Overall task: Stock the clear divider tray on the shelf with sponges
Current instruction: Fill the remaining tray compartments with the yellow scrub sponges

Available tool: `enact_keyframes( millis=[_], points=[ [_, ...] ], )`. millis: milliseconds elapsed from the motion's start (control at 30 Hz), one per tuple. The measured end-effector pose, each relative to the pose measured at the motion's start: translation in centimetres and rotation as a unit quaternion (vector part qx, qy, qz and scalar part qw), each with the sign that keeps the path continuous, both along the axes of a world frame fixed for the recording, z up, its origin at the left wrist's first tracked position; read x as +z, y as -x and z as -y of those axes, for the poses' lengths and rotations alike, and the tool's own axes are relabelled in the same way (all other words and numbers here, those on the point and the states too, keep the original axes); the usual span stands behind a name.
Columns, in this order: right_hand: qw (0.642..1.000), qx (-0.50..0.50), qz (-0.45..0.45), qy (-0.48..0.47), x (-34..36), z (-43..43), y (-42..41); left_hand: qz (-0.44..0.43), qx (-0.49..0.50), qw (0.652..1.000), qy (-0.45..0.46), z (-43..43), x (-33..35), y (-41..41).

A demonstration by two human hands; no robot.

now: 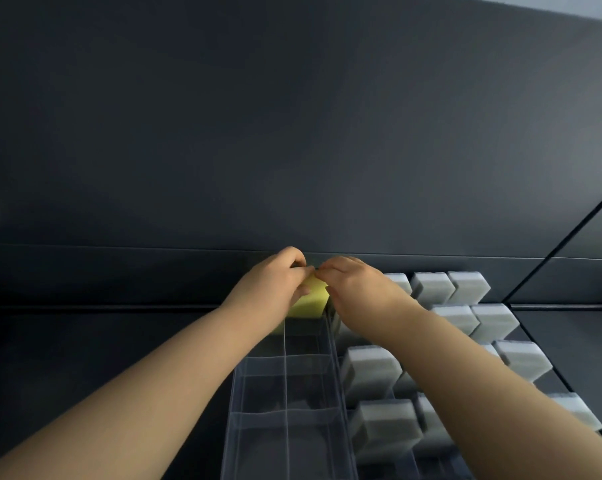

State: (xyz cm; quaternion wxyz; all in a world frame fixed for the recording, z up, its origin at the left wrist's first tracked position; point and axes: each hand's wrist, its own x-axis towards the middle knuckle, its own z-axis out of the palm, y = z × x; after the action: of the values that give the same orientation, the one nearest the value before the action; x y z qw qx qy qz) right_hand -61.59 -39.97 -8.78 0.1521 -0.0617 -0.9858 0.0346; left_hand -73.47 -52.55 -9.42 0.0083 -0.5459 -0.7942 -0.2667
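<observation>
Head view: at centre frame the left hand (275,282) and right hand (358,285) meet over a yellow sponge (310,299). The fingers of both curl onto its top edge and grip it, probably to steer it squarely between the thin dividers. The sponge stands at the far end of the tray (235,403), which runs up from lower centre on the dark shelf (85,341). The nearer compartments look unfilled. Grey sponges (372,372) stand in rows at right.
</observation>
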Motion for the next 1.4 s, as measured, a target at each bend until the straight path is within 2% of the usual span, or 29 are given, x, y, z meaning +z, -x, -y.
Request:
enact_keyframes(
  millis=[100, 233, 333, 500, 633, 767, 867, 933, 1133, 1400],
  points=[
    [0.997, -0.007, 0.070, -0.039, -0.5, 0.1, 0.3, -0.067, -0.016, 0.998, 0.014, 0.1, -0.6, -0.1],
    [0.993, -0.006, 0.086, -0.078, -0.5, 0.7, 0.3, -0.128, -0.024, 0.991, 0.000, 0.6, -1.6, 0.4],
    [0.990, -0.001, 0.112, -0.087, 0.0, 1.5, 0.6, -0.096, -0.002, 0.995, 0.005, 1.0, -2.0, 0.2],
    [0.968, -0.042, 0.210, -0.133, -0.1, 2.1, 1.2, -0.160, -0.049, 0.986, 0.009, 1.3, -3.0, 0.1],
    [0.968, -0.047, 0.213, -0.123, 0.3, 2.7, 1.2, -0.152, -0.045, 0.987, 0.007, 1.8, -2.5, 0.1],
    [0.982, -0.065, 0.170, -0.043, 1.3, 2.5, 0.2, -0.118, -0.014, 0.992, -0.051, 3.0, -1.3, 0.6],
    [0.991, -0.082, 0.090, 0.062, 3.0, 2.9, -1.3, -0.111, 0.032, 0.989, -0.091, 4.3, 0.3, 0.8],
    [0.990, -0.098, 0.044, 0.095, 4.2, 3.2, -2.7, -0.125, 0.051, 0.985, -0.107, 5.1, 1.6, 0.7],
    [0.983, -0.114, -0.067, 0.127, 7.4, 3.5, -7.0, -0.152, 0.084, 0.978, -0.117, 7.4, 4.9, -2.3],
    [0.976, -0.137, -0.120, 0.120, 9.5, 3.4, -18.3, -0.201, 0.051, 0.970, -0.127, 6.6, 8.9, -13.5]
  ],
)
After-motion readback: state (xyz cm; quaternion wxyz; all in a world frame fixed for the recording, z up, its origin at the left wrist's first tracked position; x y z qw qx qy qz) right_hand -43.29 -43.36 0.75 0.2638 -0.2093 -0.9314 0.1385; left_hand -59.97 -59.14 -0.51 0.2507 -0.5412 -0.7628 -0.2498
